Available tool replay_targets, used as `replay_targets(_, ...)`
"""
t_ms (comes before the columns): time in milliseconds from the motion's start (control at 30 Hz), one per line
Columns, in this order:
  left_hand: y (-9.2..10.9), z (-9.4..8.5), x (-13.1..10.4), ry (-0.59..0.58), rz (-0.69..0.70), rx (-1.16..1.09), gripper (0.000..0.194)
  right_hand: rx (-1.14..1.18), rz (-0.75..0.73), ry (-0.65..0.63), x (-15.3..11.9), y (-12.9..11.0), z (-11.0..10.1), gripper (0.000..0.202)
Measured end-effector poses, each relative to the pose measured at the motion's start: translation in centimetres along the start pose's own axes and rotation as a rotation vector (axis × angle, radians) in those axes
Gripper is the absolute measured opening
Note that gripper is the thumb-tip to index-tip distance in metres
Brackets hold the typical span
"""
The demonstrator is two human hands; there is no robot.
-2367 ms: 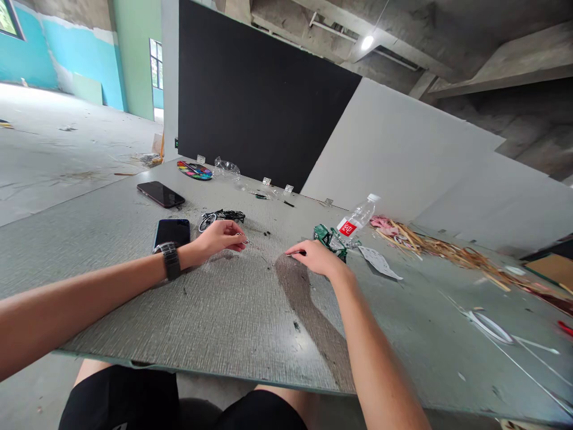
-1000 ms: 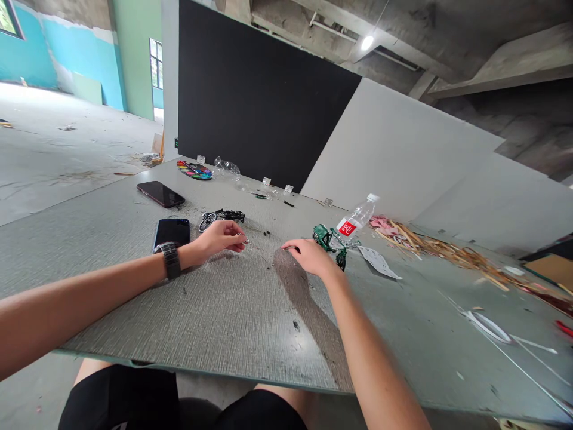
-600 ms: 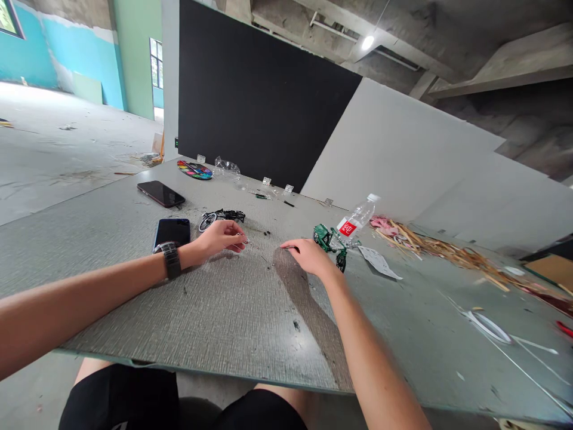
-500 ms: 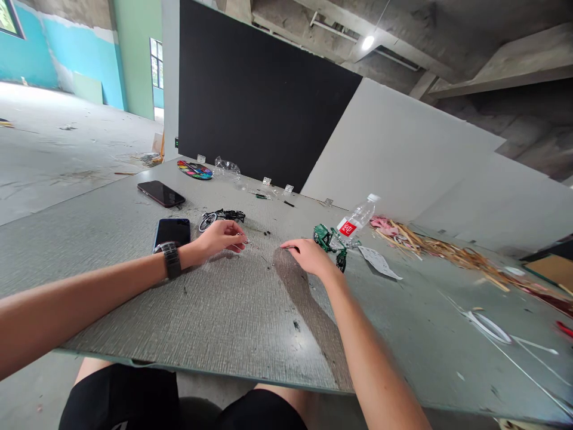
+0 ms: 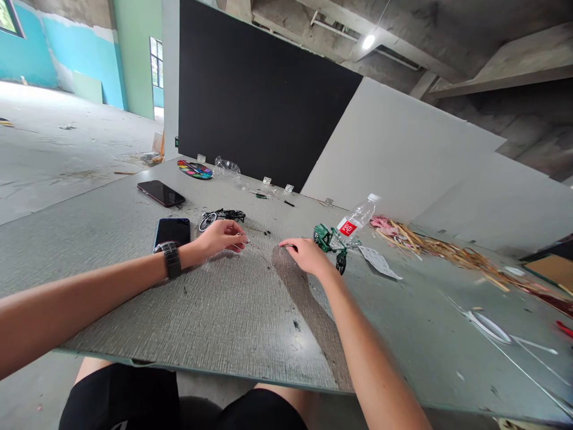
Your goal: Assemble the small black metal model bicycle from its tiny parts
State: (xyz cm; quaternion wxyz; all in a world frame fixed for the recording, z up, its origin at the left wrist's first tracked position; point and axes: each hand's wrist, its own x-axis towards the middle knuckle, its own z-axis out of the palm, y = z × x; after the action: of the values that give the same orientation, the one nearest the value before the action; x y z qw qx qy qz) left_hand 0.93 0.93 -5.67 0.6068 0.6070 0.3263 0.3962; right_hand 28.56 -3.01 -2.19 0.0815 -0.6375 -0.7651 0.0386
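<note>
My left hand (image 5: 222,236), with a dark watch (image 5: 170,259) on the wrist, is closed in a pinch over the grey table (image 5: 215,322). Something small and shiny shows at its fingertips, too small to name. Just behind that hand lies a black model bicycle (image 5: 230,215) with a pale wheel. My right hand (image 5: 307,254) is bent with thumb and forefinger together near the tabletop; what they hold, if anything, is hidden. A green model bicycle (image 5: 331,241) stands just right of it. Tiny black pieces (image 5: 267,232) lie between the hands.
Two phones (image 5: 161,193) (image 5: 175,230) lie at the left. A colourful palette (image 5: 195,169) and clear plastic packaging (image 5: 227,168) are at the back. A bottle (image 5: 358,218), a paper sheet (image 5: 379,263), wood strips (image 5: 439,249) and a white ring (image 5: 489,327) are on the right.
My right hand has shifted very slightly to the left. My left hand has stayed in place, still pinched.
</note>
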Motion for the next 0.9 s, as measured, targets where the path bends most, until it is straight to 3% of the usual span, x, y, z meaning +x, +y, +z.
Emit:
replay_targets(167, -0.1, 0.1, 0.0, 0.017, 0.008, -0.052, 0.019, 0.156, -0.078, 0.073, -0.3, -1.3, -0.2, 0.034)
replay_targets(433, -0.1, 0.0, 0.0, 0.039, -0.031, -0.081, 0.017, 0.297, -0.302, 0.231, -0.4, -6.4, 1.0, 0.034)
replay_targets(900, 0.0, 0.3, -0.1, 0.041, -0.056, -0.109, 0.023, 0.162, -0.229, 0.277, -0.6, -8.1, 2.4, 0.037)
